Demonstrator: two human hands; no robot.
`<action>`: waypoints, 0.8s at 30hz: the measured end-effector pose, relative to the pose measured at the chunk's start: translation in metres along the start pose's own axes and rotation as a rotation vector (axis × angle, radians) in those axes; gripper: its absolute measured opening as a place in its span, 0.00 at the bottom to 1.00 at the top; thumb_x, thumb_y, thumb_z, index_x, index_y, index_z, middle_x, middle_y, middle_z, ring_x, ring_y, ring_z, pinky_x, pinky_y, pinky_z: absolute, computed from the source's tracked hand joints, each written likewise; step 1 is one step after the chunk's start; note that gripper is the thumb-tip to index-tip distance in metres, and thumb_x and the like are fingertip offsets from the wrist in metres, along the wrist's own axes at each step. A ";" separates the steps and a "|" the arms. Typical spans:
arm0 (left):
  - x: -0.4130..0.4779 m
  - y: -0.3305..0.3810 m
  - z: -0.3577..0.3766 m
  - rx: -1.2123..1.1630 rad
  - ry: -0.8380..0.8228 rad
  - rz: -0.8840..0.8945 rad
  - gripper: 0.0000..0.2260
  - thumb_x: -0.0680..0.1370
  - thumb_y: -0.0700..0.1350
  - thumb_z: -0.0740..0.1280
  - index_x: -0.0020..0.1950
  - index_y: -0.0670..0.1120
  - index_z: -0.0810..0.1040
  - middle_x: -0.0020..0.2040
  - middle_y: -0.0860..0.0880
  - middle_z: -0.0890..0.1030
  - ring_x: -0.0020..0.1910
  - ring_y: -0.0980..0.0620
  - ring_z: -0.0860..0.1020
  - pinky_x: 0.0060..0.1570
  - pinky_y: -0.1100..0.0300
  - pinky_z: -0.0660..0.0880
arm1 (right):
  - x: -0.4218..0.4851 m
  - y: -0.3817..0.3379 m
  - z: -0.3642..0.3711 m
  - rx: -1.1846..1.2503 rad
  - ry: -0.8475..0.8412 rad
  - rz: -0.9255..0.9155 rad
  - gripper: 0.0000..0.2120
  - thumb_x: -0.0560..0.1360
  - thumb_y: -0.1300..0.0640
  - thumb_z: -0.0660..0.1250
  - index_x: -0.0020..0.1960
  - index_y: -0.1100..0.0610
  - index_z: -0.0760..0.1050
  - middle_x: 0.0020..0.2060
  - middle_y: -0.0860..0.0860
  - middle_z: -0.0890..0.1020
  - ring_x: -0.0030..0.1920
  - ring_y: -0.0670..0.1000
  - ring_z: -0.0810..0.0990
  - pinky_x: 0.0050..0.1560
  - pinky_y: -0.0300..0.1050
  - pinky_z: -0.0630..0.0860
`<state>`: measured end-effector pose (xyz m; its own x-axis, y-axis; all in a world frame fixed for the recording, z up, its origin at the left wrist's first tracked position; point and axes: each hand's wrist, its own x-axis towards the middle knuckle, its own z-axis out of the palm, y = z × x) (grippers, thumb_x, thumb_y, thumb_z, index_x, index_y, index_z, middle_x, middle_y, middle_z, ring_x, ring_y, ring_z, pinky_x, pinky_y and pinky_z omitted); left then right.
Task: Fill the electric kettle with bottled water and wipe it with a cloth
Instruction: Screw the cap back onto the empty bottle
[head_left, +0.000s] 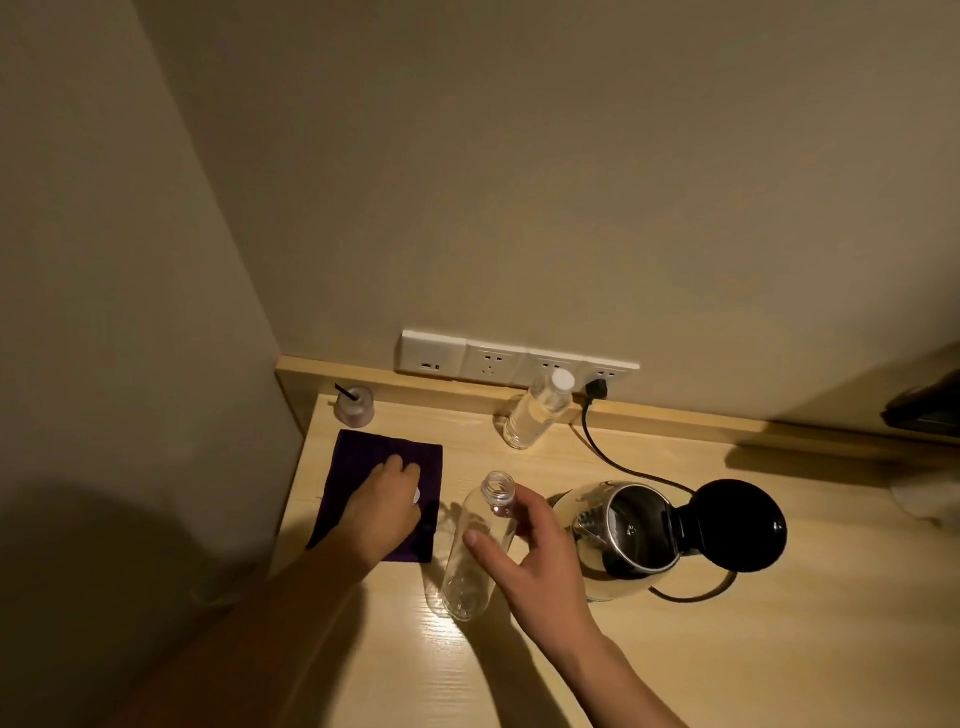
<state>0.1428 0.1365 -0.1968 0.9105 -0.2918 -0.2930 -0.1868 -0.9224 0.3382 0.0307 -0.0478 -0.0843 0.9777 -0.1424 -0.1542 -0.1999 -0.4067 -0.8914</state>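
An uncapped, empty clear plastic bottle (475, 545) stands on the wooden desk (727, 649). My right hand (535, 556) is around its upper part, thumb in front and fingers behind. My left hand (387, 506) rests on a dark purple cloth (363, 452) and holds a small white cap (416, 495) in its fingers. The electric kettle (623, 540) stands just right of the bottle with its black lid (740, 522) swung open. A second, capped bottle (537, 410) with water in it stands by the wall.
A row of wall sockets (514, 361) runs above the desk's back rail, with the kettle's black cord (592, 431) plugged in. A small jar with a black stick (354, 404) sits in the back left corner. A wall closes off the left side.
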 end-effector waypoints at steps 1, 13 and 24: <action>-0.001 0.001 -0.002 -0.019 0.003 -0.003 0.13 0.79 0.43 0.68 0.63 0.45 0.75 0.59 0.45 0.75 0.56 0.47 0.77 0.52 0.58 0.75 | 0.000 0.000 0.000 -0.003 -0.004 0.011 0.28 0.73 0.39 0.76 0.70 0.42 0.74 0.60 0.35 0.82 0.62 0.40 0.80 0.62 0.35 0.76; -0.047 0.015 -0.113 -0.527 0.006 0.422 0.11 0.71 0.42 0.76 0.52 0.48 0.82 0.48 0.54 0.79 0.44 0.58 0.78 0.43 0.65 0.75 | 0.000 -0.020 0.006 -0.197 -0.079 -0.049 0.31 0.70 0.39 0.73 0.70 0.47 0.74 0.59 0.39 0.77 0.61 0.36 0.74 0.57 0.28 0.69; -0.045 0.033 -0.175 -0.698 -0.163 0.301 0.09 0.74 0.52 0.77 0.52 0.55 0.83 0.47 0.57 0.81 0.43 0.59 0.79 0.46 0.59 0.80 | 0.017 -0.035 0.012 -0.138 -0.033 -0.069 0.34 0.71 0.38 0.72 0.75 0.46 0.72 0.59 0.42 0.76 0.62 0.38 0.74 0.58 0.27 0.69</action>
<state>0.1603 0.1632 -0.0162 0.7816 -0.5877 -0.2088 -0.0926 -0.4404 0.8930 0.0553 -0.0249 -0.0606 0.9906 -0.0808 -0.1108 -0.1369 -0.5347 -0.8339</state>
